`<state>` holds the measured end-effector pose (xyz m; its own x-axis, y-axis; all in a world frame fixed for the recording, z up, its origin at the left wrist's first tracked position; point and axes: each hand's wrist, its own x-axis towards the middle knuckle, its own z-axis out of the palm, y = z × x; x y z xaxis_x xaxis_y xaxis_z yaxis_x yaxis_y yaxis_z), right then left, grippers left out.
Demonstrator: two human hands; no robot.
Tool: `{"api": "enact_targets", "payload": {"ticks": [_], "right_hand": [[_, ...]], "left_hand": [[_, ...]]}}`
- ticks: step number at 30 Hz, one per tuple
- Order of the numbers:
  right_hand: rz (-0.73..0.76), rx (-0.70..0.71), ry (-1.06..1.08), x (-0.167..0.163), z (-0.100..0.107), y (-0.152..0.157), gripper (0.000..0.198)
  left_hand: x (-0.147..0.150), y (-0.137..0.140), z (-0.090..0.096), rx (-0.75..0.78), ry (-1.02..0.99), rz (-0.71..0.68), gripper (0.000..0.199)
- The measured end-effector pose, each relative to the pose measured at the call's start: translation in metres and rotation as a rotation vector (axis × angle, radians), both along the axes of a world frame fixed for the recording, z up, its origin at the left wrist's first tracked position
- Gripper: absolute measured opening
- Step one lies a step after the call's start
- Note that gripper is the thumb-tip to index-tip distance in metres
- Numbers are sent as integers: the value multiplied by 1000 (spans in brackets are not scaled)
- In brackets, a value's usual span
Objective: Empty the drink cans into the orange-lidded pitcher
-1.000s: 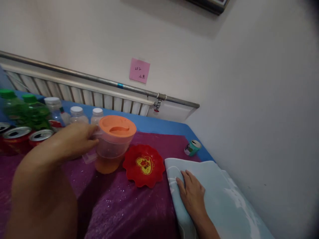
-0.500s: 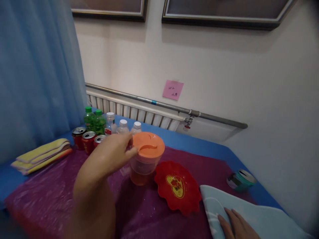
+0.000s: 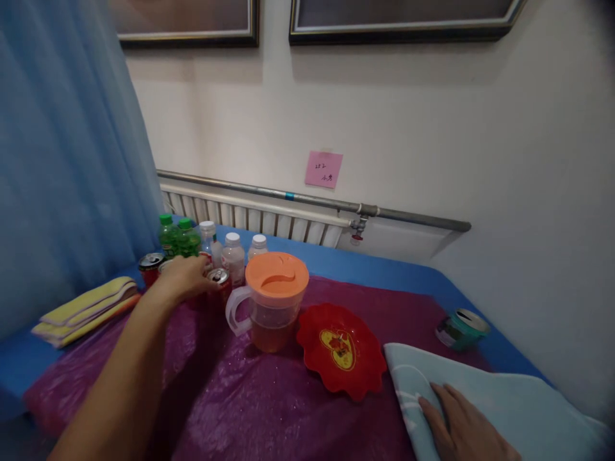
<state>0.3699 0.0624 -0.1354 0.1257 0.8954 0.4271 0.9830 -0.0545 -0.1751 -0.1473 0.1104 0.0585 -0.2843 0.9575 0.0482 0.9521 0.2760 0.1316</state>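
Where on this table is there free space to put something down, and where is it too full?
Free: the purple cover in front of the pitcher, between the left hand and the red dish; also the blue strip behind the dish. Crowded: the back-left corner with cans and bottles.

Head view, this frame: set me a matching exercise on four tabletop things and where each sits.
Things:
1. pitcher
2. red dish
3. teal can
4. yellow cloths

Places:
A. far left, on the blue cover
B. on its side near the right wall
C. right of the pitcher
D. centre, right of the left hand

Pairs: 1-D, 2-C, 3-B, 4-A
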Motion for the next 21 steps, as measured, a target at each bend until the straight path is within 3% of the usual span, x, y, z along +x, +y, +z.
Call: {"api": "enact_targets", "payload": {"ticks": [3, 6, 14, 21], "right_hand": [[-9, -11, -3, 0, 1, 1, 54], [-33, -11, -3, -1, 2, 1, 58], [-57, -29, -17, -4, 2, 2, 62], [-19, -1, -21, -1, -1, 2, 54]], "left_hand": [[1, 6, -26, -36, 45, -53, 36], [3, 13, -41, -9, 76, -37, 49], [3, 18, -55, 53, 98, -19, 53], [3, 17, -68, 117, 104, -27, 50]]}}
